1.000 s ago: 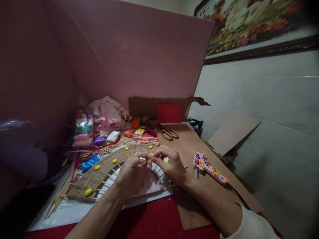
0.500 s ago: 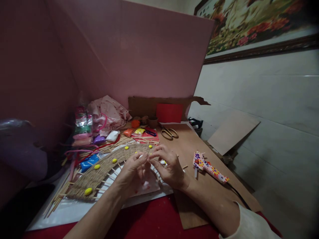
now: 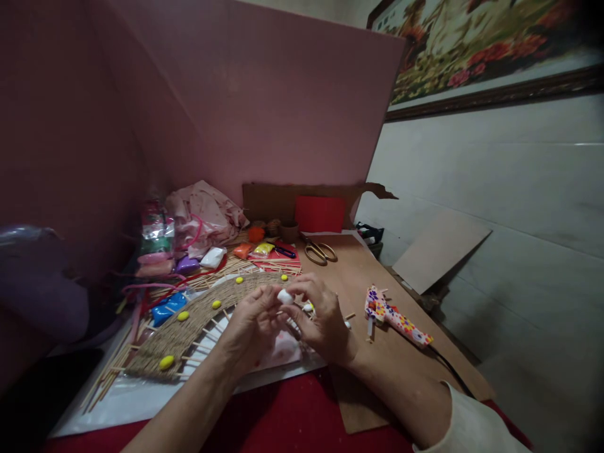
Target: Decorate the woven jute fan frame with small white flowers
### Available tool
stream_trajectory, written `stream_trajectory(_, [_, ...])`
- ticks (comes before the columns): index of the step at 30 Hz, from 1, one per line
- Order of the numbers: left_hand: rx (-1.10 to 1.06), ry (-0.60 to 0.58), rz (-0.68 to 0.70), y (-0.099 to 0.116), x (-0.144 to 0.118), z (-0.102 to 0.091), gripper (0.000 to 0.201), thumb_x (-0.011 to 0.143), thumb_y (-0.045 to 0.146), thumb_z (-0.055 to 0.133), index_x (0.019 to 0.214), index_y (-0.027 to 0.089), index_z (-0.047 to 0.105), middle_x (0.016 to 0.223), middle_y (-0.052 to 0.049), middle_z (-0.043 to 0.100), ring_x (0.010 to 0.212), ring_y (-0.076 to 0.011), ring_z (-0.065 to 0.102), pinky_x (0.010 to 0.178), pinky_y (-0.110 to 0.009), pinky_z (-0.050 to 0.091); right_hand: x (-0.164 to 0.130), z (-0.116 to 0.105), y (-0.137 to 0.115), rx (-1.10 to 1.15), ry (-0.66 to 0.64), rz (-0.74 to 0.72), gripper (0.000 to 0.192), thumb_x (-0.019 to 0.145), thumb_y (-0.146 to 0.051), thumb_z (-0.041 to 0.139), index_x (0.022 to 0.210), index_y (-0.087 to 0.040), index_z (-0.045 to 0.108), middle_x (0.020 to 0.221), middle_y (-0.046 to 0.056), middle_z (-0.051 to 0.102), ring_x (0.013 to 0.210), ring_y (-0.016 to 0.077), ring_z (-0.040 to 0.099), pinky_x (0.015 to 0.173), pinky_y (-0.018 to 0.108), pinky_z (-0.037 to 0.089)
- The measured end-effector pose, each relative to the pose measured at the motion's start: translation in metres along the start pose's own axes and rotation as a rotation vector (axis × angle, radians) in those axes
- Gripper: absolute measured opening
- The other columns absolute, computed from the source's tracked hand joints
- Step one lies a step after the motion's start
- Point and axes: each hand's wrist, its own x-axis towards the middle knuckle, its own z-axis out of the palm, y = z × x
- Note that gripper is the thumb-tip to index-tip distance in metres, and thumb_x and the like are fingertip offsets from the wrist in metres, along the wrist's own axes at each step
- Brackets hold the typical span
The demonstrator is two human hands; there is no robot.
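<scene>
A small lump of white modelling clay (image 3: 284,296) shows between the fingertips of my two hands. My right hand (image 3: 321,318) pinches it from the right, thumb below and fingers above. Curled close against its left side, my left hand (image 3: 255,318) touches it with thumb and fingertips; its other fingers are partly hidden. Under both hands lies an arched woven fan shape (image 3: 202,321) of brown cord and thin sticks, dotted with yellow clay pieces (image 3: 167,362). Small white pieces (image 3: 308,307) show beside my right hand. A pale pink spotted cloth (image 3: 285,350) sits below my hands.
A flower-patterned glue gun (image 3: 396,318) lies on the brown board (image 3: 352,270) at right, its black cord trailing forward. Scissors (image 3: 321,253) are behind my hands. Clay packets (image 3: 170,308), loose sticks (image 3: 101,384) and a crumpled pink cloth (image 3: 202,207) crowd the left and back.
The white clay lump has come into clear sight between my fingertips, where it was mostly hidden. My fingers have shifted slightly around it; the things on the table stay put.
</scene>
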Motion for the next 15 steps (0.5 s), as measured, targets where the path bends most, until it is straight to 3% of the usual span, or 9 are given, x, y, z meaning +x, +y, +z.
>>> stream_trajectory(3, [-0.009, 0.033, -0.005, 0.0022, 0.0006, -0.002, 0.016, 0.068, 0.021, 0.076, 0.073, 0.013, 0.063, 0.074, -0.002, 0.062, 0.069, -0.0097, 0.058, 0.065, -0.02, 0.048, 0.0011, -0.0015, -0.0001, 0.08, 0.075, 0.063, 0.01, 0.085, -0.02, 0.055, 0.095, -0.019, 0.056, 0.093, 0.007, 0.058, 0.082, 0.0176, 0.055, 0.068, 0.03, 0.047])
stream_trajectory(7, [-0.026, 0.057, -0.002, 0.0016, 0.0013, -0.0021, 0.017, 0.063, 0.016, 0.078, 0.068, 0.012, 0.063, 0.069, -0.001, 0.06, 0.065, -0.0085, 0.056, 0.064, -0.018, 0.046, 0.0014, -0.0017, -0.0014, 0.16, 0.081, 0.09, 0.01, 0.087, -0.022, 0.054, 0.096, -0.02, 0.057, 0.09, 0.005, 0.059, 0.08, 0.0165, 0.055, 0.067, 0.029, 0.048])
stream_trajectory(11, [-0.01, 0.041, 0.028, -0.0014, 0.0015, -0.0004, 0.015, 0.064, 0.016, 0.077, 0.071, 0.011, 0.065, 0.07, -0.002, 0.062, 0.063, -0.0083, 0.055, 0.059, -0.018, 0.045, 0.0002, 0.0, -0.0015, 0.157, 0.001, 0.053, 0.013, 0.086, -0.02, 0.056, 0.099, -0.021, 0.058, 0.092, 0.006, 0.06, 0.084, 0.0173, 0.056, 0.07, 0.031, 0.049])
stream_trajectory(15, [0.051, 0.024, 0.046, -0.0025, 0.0, 0.0013, 0.018, 0.073, 0.027, 0.072, 0.082, 0.011, 0.068, 0.077, -0.005, 0.065, 0.066, -0.0108, 0.057, 0.06, -0.02, 0.046, -0.0013, 0.0008, -0.0008, 0.177, 0.016, 0.01, 0.024, 0.083, -0.011, 0.056, 0.104, -0.023, 0.056, 0.098, 0.006, 0.059, 0.09, 0.0178, 0.057, 0.073, 0.03, 0.05])
